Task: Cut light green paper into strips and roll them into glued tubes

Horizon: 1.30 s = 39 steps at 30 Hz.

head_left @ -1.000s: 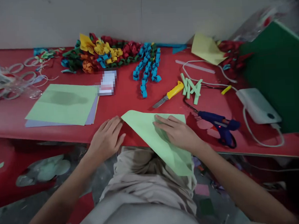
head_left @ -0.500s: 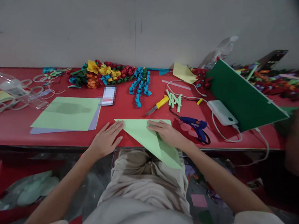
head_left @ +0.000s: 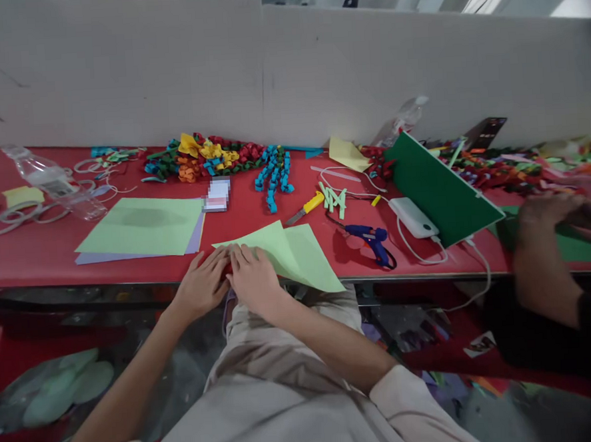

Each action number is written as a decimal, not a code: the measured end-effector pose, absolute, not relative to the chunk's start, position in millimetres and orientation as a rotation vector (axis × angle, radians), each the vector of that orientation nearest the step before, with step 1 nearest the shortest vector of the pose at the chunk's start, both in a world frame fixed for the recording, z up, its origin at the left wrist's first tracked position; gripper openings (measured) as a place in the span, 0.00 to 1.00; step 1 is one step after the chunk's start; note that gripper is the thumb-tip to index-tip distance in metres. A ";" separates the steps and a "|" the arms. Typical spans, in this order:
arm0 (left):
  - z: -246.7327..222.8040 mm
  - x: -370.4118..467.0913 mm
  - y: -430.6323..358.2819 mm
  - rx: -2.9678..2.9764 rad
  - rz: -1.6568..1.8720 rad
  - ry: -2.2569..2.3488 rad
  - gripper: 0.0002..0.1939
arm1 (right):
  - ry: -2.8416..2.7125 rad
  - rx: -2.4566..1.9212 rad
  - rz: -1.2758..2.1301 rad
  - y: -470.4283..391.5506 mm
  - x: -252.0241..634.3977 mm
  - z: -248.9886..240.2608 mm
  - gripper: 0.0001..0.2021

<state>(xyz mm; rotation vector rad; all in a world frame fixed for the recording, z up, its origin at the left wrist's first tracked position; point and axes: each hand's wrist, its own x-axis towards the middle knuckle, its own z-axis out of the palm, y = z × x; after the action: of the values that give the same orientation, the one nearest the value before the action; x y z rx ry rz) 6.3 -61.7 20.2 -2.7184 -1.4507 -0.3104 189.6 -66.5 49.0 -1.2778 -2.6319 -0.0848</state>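
Head view: both hands lie flat, fingers spread, at the near edge of the red tabletop (head_left: 42,253). The left hand (head_left: 203,283) and the right hand (head_left: 253,277) touch side by side, pressing on the left corner of a folded light-green paper sheet (head_left: 297,254); neither grips it. The sheet fans out toward 3 o'clock from the hands and overhangs the edge.

At 10 o'clock from the hands lies a stack of green and lilac sheets (head_left: 143,227). At 12 o'clock sit blue paper chains (head_left: 274,171) and a multicoloured chain pile (head_left: 206,154). At 1 o'clock lies a yellow-handled knife (head_left: 305,208); at 2 o'clock, a blue glue gun (head_left: 371,238). At 3 o'clock, another person's hand (head_left: 540,216) rests by a dark green board (head_left: 438,189).
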 end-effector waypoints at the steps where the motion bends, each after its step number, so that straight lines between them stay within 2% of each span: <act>1: 20.1 5.5 -61.4 -2.723 -0.305 -1.445 0.28 | -2.642 -1.280 -0.097 -58.1 181.6 40.3 0.24; 7: 19.1 4.5 -61.5 -2.724 -0.346 -1.470 0.26 | -2.589 -1.272 -0.230 -49.9 186.4 12.2 0.26; 13: 22.3 9.8 -65.0 -2.691 -0.382 -1.496 0.25 | -2.710 -1.177 -0.242 -61.6 219.2 18.9 0.28; 24: 17.3 18.2 -67.0 -2.599 -0.372 -1.505 0.23 | -2.707 -1.147 -0.364 -86.0 272.8 18.4 0.23; 39: 13.1 13.9 -71.0 -2.482 -0.367 -1.617 0.37 | -2.679 -1.070 -0.258 -70.5 261.2 20.1 0.22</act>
<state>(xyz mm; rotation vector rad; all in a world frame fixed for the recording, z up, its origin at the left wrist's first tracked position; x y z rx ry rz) 13.9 -71.0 13.1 -2.4816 -1.6172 -0.3665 261.2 -70.5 20.1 -1.0699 -2.6790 -0.2585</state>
